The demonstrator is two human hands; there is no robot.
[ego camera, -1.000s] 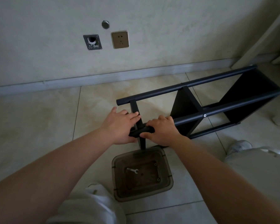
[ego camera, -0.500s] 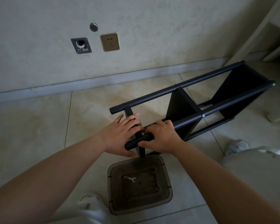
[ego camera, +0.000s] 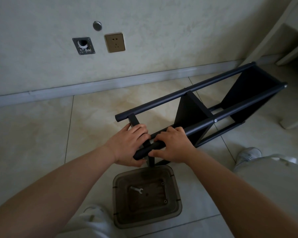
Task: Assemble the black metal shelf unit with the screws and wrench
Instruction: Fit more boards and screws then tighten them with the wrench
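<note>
head view, looking down at a tiled floor. i count one black shelf unit lying on its side, reaching from my hands up to the right toward the wall; two long round tubes run along its upper side and two dark panels sit between them. a flat crossbar joins the far tube near its left end. my left hand has its fingers curled over the crossbar and the thumb under the near tube end. my right hand grips that same tube from above, fingers wrapped over it and thumb stretched out below. just beneath the hands stands one smoky translucent bin; inside i count one small silver wrench lying flat and, as far as i can make out, two small screws toward its right side. on the wall i count one brass-coloured socket, one open square box and one round cap. two pale shoes show, one at right and one at the bottom edge.
</note>
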